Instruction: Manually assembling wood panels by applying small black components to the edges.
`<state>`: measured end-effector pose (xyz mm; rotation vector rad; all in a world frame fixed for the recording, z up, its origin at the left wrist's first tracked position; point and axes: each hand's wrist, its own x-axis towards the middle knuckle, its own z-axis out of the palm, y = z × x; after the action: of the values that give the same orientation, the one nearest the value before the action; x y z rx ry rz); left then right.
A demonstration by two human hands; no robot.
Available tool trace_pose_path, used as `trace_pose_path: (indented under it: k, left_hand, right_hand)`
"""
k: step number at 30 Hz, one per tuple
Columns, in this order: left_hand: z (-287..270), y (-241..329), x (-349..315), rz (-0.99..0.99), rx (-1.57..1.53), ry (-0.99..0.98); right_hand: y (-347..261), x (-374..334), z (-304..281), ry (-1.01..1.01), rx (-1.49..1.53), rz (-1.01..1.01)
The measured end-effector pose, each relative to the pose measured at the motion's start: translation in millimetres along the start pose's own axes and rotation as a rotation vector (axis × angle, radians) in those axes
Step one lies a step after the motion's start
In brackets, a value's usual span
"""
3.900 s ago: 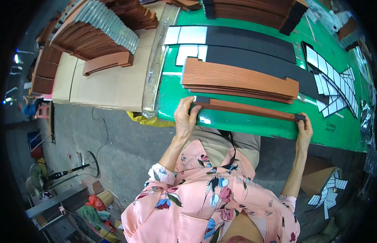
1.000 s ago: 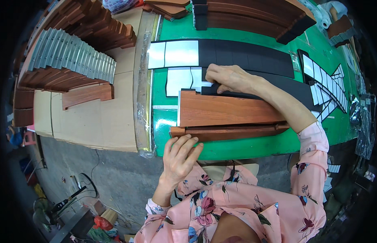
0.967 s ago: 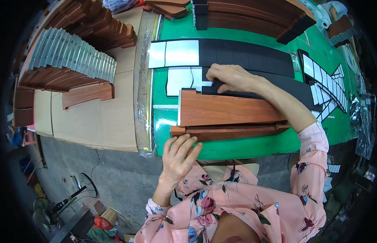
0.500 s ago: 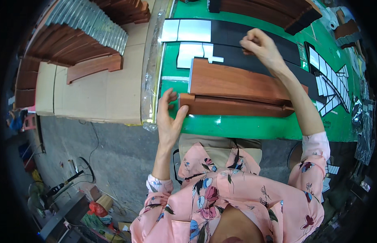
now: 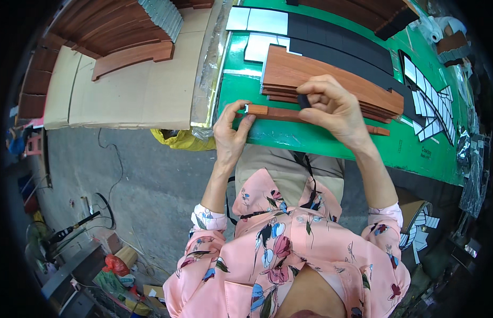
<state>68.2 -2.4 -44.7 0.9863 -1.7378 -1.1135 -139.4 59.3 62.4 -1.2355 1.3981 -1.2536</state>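
The wooden bar (image 5: 281,113) lies near the table's (image 5: 310,140) front edge, its long axis running left to right. My left hand (image 5: 230,130), nearer its left end, pinches that end; my right hand (image 5: 337,110), across its middle, grips a small black pad (image 5: 303,101) between thumb and curled fingers, right of that end.

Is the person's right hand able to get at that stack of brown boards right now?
Probably yes: the right hand is at the near side of the stack, whose broad top looks mostly uncovered. However, the hand pinches a small black piece, which would likely need putting down before gripping a board.
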Motion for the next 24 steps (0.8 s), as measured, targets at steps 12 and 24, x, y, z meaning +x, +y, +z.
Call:
trace_pose_path:
  k: [12, 24]
  left_hand:
    - [-5.0, 17.0, -5.2, 0.197, 0.117, 0.16]
    - [-17.2, 58.0, -9.0, 0.1, -0.014, 0.02]
  right_hand:
    - [18.3, -2.9, 34.0, 0.01, -0.031, 0.162]
    - [1.0, -13.0, 34.6, 0.08, -0.545, -0.363]
